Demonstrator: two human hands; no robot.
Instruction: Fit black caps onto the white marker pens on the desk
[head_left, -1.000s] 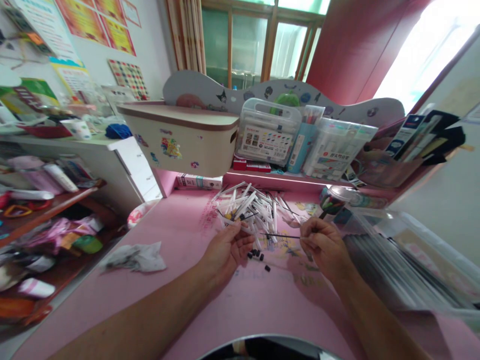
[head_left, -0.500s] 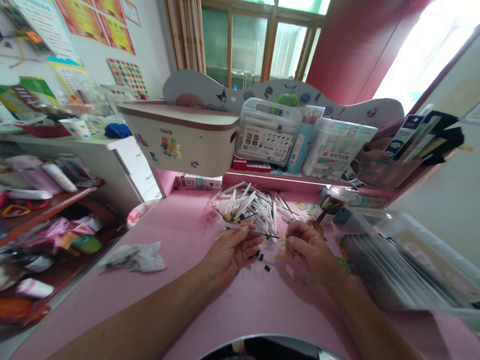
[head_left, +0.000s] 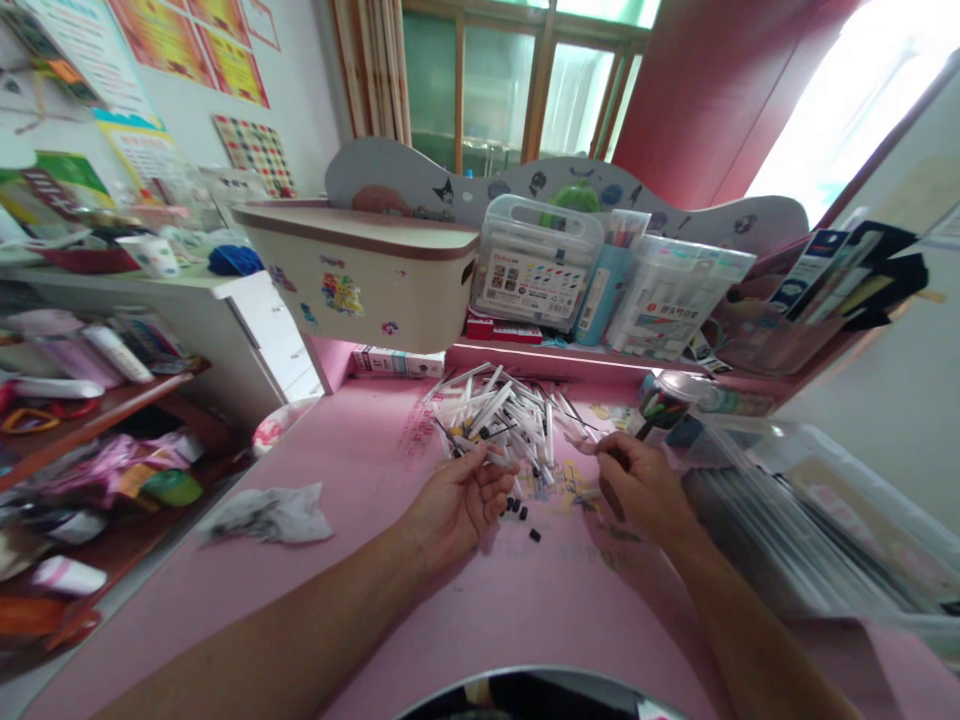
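Observation:
My left hand (head_left: 465, 500) is turned partly palm up, its thumb and curled fingers closed on a thin white pen tube (head_left: 501, 459). Beyond it lies a heap of white pen tubes and dark thin refills (head_left: 517, 405). My right hand (head_left: 637, 490) is at the heap's right side, thumb and fingertips pinched together by some small pale pieces (head_left: 585, 440); what sits in the pinch is too small to make out. Several small black caps (head_left: 517, 508) lie on the pink desk (head_left: 480, 620) between the hands.
A clear plastic bin (head_left: 817, 500) stands on the right, near a jar of pens (head_left: 667, 400). Crumpled white tissue (head_left: 274, 513) lies at the left. Across the back, a shelf holds a cream storage box (head_left: 367, 285) and clear marker cases (head_left: 540, 270).
My right hand has moved right, away from my left hand, toward the small pale pieces. The dark refill end that stuck out from my left hand no longer shows. Another black cap shows beside the others.

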